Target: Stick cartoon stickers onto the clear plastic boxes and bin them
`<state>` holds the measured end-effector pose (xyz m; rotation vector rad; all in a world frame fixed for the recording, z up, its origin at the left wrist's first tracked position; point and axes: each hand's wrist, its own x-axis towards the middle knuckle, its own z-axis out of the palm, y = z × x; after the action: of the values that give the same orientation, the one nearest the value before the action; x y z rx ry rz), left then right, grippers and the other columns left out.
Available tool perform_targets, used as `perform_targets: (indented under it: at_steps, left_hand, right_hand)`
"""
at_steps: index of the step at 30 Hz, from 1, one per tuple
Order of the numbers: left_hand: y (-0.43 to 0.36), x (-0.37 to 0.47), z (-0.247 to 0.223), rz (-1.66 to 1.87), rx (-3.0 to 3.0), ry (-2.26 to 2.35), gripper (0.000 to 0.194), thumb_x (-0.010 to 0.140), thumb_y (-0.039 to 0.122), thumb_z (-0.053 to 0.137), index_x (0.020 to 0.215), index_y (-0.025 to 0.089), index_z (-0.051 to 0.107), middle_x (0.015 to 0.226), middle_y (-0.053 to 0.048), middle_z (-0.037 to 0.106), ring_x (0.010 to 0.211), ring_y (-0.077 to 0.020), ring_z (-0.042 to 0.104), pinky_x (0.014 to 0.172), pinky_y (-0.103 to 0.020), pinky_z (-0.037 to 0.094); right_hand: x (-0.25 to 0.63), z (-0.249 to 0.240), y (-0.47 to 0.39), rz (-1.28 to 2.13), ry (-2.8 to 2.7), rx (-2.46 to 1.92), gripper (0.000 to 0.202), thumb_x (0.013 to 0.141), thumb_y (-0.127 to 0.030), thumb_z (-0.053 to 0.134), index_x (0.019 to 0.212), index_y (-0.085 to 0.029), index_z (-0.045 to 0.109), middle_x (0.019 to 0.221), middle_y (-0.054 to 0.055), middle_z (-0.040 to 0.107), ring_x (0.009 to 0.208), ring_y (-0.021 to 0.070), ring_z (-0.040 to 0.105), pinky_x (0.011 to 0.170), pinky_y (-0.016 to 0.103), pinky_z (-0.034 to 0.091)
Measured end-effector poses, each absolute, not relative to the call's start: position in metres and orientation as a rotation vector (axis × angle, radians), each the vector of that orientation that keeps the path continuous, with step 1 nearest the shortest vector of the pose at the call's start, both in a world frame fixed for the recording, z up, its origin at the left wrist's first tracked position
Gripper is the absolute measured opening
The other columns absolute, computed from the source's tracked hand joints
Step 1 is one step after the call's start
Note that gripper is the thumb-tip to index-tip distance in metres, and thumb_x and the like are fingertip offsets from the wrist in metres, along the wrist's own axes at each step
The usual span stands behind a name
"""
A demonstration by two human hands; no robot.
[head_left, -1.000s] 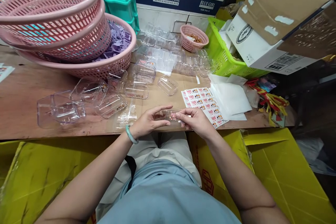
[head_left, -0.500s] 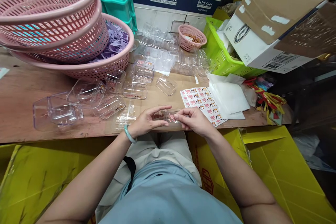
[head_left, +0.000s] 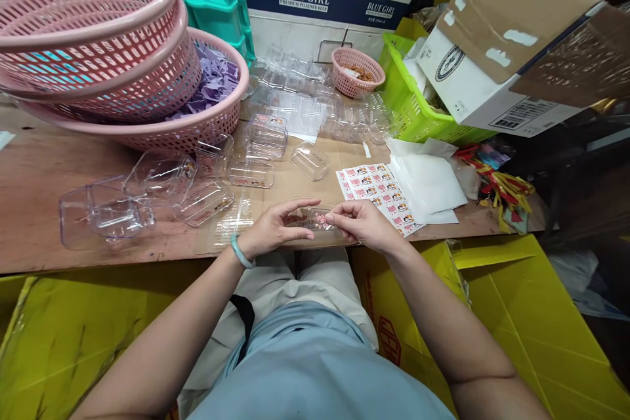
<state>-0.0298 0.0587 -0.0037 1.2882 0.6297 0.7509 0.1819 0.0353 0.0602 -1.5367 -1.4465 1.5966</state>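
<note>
- Clock is centred on the clear case [head_left: 312, 218]; 12 points straight away from the wearer.
- Case is between both hands, at the near edge of the counter [head_left: 34, 190], with pink print showing on top.
- Left hand [head_left: 270, 226]: holding the case's left end, thumb on the near side, index finger on the far side, a fair gap between the two.
- Right hand [head_left: 367, 226]: fingers narrow, pinched on the case's right end at the pink print. Can't tell if the print is stuck flat.
- Sticker sheets [head_left: 381, 193] at 2, just past the right hand, pink lettering plus cat pictures; white papers [head_left: 430, 187] right next to them.
- Loose clear lid [head_left: 310, 161] at 12, lying on flat cardboard [head_left: 288, 187].
- More clear pieces [head_left: 204, 202] from 9 round to 11, some overlapping.
- Large pink baskets [head_left: 216, 119] at 10, purple parts [head_left: 216, 82] inside the bottom one.
- Small pink basket [head_left: 352, 85] near 1, further back.
</note>
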Motion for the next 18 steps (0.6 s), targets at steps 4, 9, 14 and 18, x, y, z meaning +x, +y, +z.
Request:
perform_targets:
  at_steps: [4,9,14,18]
  left_hand:
    - [0.0597,-0.0297,-0.0046,0.744,1.302,0.63,0.064,0.066,0.021,0.08,0.127,0.022,0.059,0.137,-0.009,0.056,0.117,-0.0249,0.059,0.104,-0.041,0.048]
    - [0.0595,-0.0289,-0.0045,0.747,1.296,0.634,0.063,0.067,0.022,0.08,0.127,0.022,0.059,0.135,-0.009,0.057,0.116,-0.026,0.06,0.102,-0.042,0.05]
    - [0.0591,-0.0296,-0.0071,0.738,1.296,0.636,0.063,0.069,0.023,0.079,0.128,0.024,0.058,0.137,-0.009,0.056,0.116,-0.0251,0.06,0.102,-0.042,0.05]
    - [0.0592,-0.0296,-0.0084,0.748,1.315,0.64,0.062,0.069,0.022,0.079,0.127,0.025,0.059,0.137,-0.008,0.056,0.114,-0.0245,0.061,0.103,-0.043,0.049]
  right_hand:
    - [0.1805,0.062,0.035,1.601,-1.444,-1.553,0.038,0.072,-0.052,0.07,0.071,-0.014,0.063,0.046,-0.007,0.047,0.04,0.0041,0.039,0.04,0.017,0.028]
    - [0.1787,0.063,0.0345,1.604,-1.425,-1.558,0.041,0.071,-0.054,0.07,0.071,-0.014,0.063,0.046,-0.007,0.047,0.04,0.0044,0.038,0.04,0.018,0.028]
    - [0.1783,0.062,0.0342,1.606,-1.42,-1.555,0.04,0.072,-0.054,0.07,0.072,-0.014,0.063,0.046,-0.007,0.048,0.041,0.0044,0.038,0.04,0.018,0.028]
    - [0.1776,0.063,0.0344,1.601,-1.431,-1.572,0.04,0.072,-0.053,0.07,0.071,-0.014,0.064,0.046,-0.007,0.047,0.041,0.0042,0.038,0.041,0.018,0.028]
